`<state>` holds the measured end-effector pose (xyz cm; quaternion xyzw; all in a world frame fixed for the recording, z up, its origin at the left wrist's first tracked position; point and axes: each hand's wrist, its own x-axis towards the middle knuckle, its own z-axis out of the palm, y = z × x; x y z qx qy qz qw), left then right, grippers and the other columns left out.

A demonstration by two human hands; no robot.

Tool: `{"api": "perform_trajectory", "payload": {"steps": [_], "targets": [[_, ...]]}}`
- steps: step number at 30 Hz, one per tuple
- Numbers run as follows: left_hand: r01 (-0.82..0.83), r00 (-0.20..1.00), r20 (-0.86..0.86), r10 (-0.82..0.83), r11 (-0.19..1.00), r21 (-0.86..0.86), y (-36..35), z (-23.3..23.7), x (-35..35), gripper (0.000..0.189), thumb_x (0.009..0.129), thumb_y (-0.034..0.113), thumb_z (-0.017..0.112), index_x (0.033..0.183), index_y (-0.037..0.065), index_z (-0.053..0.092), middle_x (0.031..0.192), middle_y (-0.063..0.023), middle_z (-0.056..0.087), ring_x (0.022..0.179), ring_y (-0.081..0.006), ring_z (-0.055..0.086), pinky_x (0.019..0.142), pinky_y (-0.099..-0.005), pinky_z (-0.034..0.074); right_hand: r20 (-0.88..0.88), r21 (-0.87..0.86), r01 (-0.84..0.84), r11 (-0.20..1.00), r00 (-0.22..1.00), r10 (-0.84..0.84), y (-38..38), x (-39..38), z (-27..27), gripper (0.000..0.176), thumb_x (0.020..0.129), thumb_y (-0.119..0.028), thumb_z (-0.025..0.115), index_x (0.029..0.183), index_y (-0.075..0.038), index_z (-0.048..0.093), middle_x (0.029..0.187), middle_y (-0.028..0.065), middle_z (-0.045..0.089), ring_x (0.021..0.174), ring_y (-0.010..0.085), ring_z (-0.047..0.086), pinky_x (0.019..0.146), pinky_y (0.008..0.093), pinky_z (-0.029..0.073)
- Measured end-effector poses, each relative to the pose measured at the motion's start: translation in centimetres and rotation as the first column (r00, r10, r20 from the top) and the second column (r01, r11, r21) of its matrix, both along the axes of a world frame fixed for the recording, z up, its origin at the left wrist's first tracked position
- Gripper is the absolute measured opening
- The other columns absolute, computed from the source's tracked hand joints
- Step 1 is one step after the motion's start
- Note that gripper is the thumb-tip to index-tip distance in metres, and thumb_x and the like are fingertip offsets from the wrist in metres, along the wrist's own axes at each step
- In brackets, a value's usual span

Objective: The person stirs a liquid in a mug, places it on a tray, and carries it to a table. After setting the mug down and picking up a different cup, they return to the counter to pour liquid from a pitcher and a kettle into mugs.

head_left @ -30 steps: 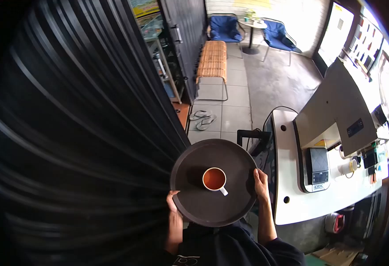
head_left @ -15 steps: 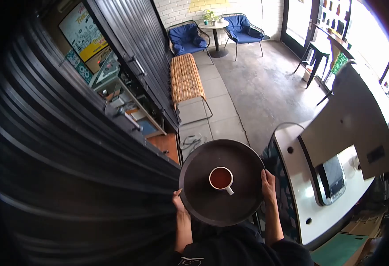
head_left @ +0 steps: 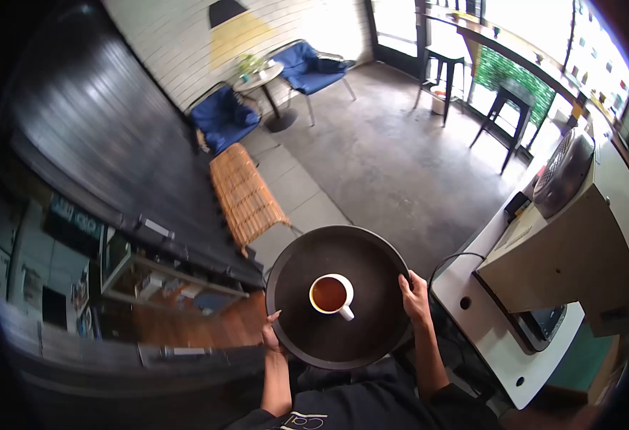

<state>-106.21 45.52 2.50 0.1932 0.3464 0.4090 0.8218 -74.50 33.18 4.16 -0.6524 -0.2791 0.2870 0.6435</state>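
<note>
Loose cup (head_left: 331,294) on a round tray (head_left: 363,256): one tilt could spill it.
From where I stand, the left hand (head_left: 272,332) is clamped on the tray's left edge, the right hand (head_left: 415,297) on its right edge; the cup of reddish drink sits upright near the middle, well in from the rim. Should either hand dip, or the right edge knock the white counter (head_left: 481,337) nearby, I'd expect slopping or sliding.

Black shirt (head_left: 379,403), six o'clock: pale lettering (head_left: 306,421) on the cloth, seemingly "Cal", its last letter uncertain.
Dark board (head_left: 75,221), nine o'clock: a row of large pale characters, too blurred and dim to read.
</note>
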Motion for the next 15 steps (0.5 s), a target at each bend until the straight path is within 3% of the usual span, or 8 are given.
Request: {"api": "perform_trajectory", "payload": {"steps": [3, 5, 7, 9, 13, 15], "targets": [[0.157, 0.988, 0.013, -0.157, 0.986, -0.047, 5.9, -0.4, 3.6, 0.041, 0.083, 0.032, 0.055, 0.11, 0.001, 0.062, 0.109, -0.0145, 0.066, 0.096, -0.0273, 0.065, 0.084, -0.0384, 0.054, 0.031, -0.009, 0.119, 0.993, 0.992, -0.119, 2.6, 2.3, -1.2, 0.025, 0.095, -0.015, 0.055, 0.074, -0.002, 0.048, 0.067, -0.0081, 0.035, 0.064, 0.0034, 0.031, 0.054, 0.0243, 0.026], [0.167, 0.986, -0.012, -0.167, 0.985, -0.049, 10.6, -1.7, 6.2, 0.043, 0.083, 0.027, 0.056, 0.113, -0.003, 0.061, 0.112, -0.0171, 0.065, 0.098, -0.0307, 0.064, 0.092, -0.0384, 0.05, 0.063, -0.036, 0.216, 0.976, 0.975, -0.213, 4.2, 3.6, -2.1, 0.022, 0.095, -0.014, 0.054, 0.077, -0.002, 0.05, 0.067, -0.0073, 0.037, 0.064, 0.0038, 0.032, 0.054, 0.024, 0.027], [0.314, 0.95, -0.007, -0.314, 0.95, -0.007, 15.3, -2.0, 9.1, 0.041, 0.083, 0.026, 0.056, 0.111, -0.002, 0.062, 0.111, -0.016, 0.066, 0.098, -0.0301, 0.064, 0.091, -0.0385, 0.051, 0.054, -0.074, 0.299, 0.951, 0.954, -0.295, 5.5, 4.7, -0.9, 0.023, 0.095, -0.014, 0.053, 0.08, 0.003, 0.051, 0.064, -0.0012, 0.041, 0.064, 0.0083, 0.038, 0.056, 0.0288, 0.034], [0.398, 0.916, -0.032, -0.4, 0.916, -0.057, 19.2, -0.6, 13.7, 0.038, 0.083, 0.025, 0.056, 0.109, -0.002, 0.063, 0.11, -0.0151, 0.066, 0.097, -0.0287, 0.065, 0.09, -0.0381, 0.051, 0.088, -0.078, 0.386, 0.919, 0.921, -0.379, 6.8, 6.1, -0.3, 0.021, 0.096, -0.014, 0.053, 0.083, 0.003, 0.054, 0.067, -0.002, 0.046, 0.067, 0.0072, 0.04, 0.058, 0.0273, 0.035], [0.574, 0.816, -0.042, -0.577, 0.816, -0.065, 26.5, 1.6, 21.6, 0.036, 0.085, 0.025, 0.056, 0.108, -0.001, 0.064, 0.107, -0.0143, 0.067, 0.095, -0.0271, 0.065, 0.087, -0.0372, 0.053, 0.027, -0.04, 0.537, 0.843, 0.844, -0.536, 10.2, 8.4, 2.2, 0.021, 0.097, -0.011, 0.05, 0.101, 0.007, 0.061, 0.087, 0.0054, 0.066, 0.081, 0.0097, 0.057, 0.072, 0.026, 0.046], [0.615, 0.787, -0.002, -0.618, 0.783, -0.092, 30.1, 0.5, 25.2, 0.034, 0.084, 0.028, 0.058, 0.106, 0.003, 0.065, 0.104, -0.012, 0.068, 0.092, -0.0258, 0.066, 0.084, -0.0368, 0.054, 0.064, -0.011, 0.629, 0.778, 0.776, -0.627, 12.1, 9.9, 1.5, 0.021, 0.097, -0.012, 0.05, 0.099, 0.006, 0.061, 0.084, 0.0049, 0.065, 0.078, 0.0094, 0.055, 0.07, 0.0266, 0.045]]}}
